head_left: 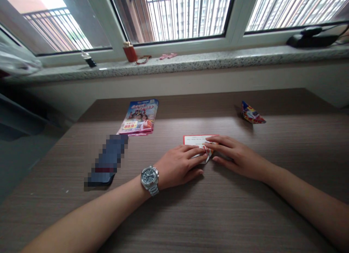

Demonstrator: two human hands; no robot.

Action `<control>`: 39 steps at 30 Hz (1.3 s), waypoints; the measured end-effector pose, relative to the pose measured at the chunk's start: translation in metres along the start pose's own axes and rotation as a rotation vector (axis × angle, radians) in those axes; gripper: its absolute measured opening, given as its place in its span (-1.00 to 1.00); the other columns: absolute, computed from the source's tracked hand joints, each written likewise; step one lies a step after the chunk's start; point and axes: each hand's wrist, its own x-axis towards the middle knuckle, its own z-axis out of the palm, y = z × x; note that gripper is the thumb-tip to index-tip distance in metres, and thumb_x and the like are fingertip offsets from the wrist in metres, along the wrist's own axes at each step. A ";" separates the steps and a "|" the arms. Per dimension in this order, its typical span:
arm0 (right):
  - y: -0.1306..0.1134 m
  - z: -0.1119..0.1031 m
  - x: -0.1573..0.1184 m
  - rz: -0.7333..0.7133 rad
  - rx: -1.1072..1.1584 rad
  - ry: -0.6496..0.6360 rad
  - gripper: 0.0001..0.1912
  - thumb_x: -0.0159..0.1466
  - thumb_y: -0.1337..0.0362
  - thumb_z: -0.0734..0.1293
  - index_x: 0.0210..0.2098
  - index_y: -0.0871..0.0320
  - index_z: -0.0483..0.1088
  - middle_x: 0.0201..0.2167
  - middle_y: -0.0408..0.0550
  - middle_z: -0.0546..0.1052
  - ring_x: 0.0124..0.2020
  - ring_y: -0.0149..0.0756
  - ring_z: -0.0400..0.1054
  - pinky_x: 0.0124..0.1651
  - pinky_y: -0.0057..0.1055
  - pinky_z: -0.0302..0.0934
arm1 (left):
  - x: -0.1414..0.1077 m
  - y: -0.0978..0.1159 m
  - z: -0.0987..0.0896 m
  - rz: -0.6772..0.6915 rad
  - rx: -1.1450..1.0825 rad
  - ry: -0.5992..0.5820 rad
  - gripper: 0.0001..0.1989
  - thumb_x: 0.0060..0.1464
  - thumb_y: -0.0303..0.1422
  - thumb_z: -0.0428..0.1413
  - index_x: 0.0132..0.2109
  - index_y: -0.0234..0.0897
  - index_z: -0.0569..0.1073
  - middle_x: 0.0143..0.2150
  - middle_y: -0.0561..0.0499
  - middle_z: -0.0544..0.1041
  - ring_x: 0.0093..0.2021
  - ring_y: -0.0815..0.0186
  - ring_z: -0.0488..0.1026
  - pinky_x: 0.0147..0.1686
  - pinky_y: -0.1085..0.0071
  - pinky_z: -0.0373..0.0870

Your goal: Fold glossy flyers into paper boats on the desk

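A partly folded paper leaflet (195, 139), white with a red edge and printed colours, lies flat on the wooden table. My left hand (181, 163), with a silver watch on its wrist, rests over the leaflet's lower left part, fingers stretched out. From the right, my right hand (231, 154) lays its extended fingertips on the leaflet's right side. Both hands cover much of the paper, so its full shape is hidden. Farther back to the right stands a small folded paper boat (252, 114) in bright print.
A stack of printed leaflets (140, 116) lies at the back left of the table (174, 224). In front of it is a dark, blurred-out flat object (107, 162). On the stone windowsill (207, 62) are a red-brown container (130, 52) and a black device (312, 38).
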 end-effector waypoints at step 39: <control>-0.001 -0.005 -0.005 -0.094 -0.095 -0.130 -0.52 0.38 0.25 0.29 0.28 0.05 0.30 0.28 0.00 0.39 0.31 -0.08 0.21 0.32 0.00 0.14 | -0.005 0.000 -0.004 0.003 -0.055 -0.020 -0.59 0.34 -0.20 -0.01 0.25 -0.20 0.38 0.32 -0.23 0.30 0.29 0.06 0.30 0.24 0.08 0.34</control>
